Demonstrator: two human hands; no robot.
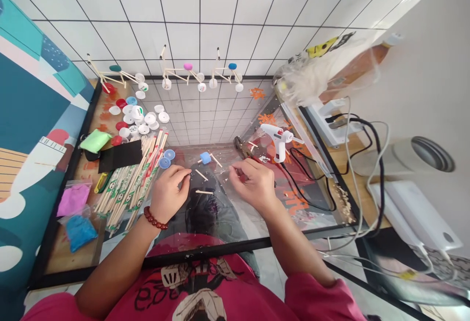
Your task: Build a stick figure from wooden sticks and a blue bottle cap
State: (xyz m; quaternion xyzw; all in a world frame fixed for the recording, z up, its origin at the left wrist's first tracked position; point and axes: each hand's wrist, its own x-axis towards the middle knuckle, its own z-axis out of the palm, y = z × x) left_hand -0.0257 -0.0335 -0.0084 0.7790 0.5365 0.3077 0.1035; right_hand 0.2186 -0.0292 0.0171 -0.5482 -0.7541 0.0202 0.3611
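Note:
My left hand (171, 191), with a red-brown bead bracelet (154, 219), has thumb and forefinger pinched near the two blue caps (167, 159); a tiny dark spot shows at the fingertips, too small to name. Across from it, my right hand (254, 184) is curled with its fingertips together, and whatever they hold is hidden. Between and beyond the hands lies a blue lump (205, 158) with short stick ends at its sides. Loose short sticks (204, 192) rest on the glass around it. A white glue gun (277, 140) stands beyond my right hand, beside dark-handled pliers (243, 148).
Wrapped chopsticks (128, 184), white, red and blue caps (143, 119), a black sheet (120, 156) and bags of pink (74, 198) and blue clay (81, 232) lie left. Three stick-and-cap models (187, 73) line the back edge. Cables (312, 164) and a plastic bag (304, 81) are right.

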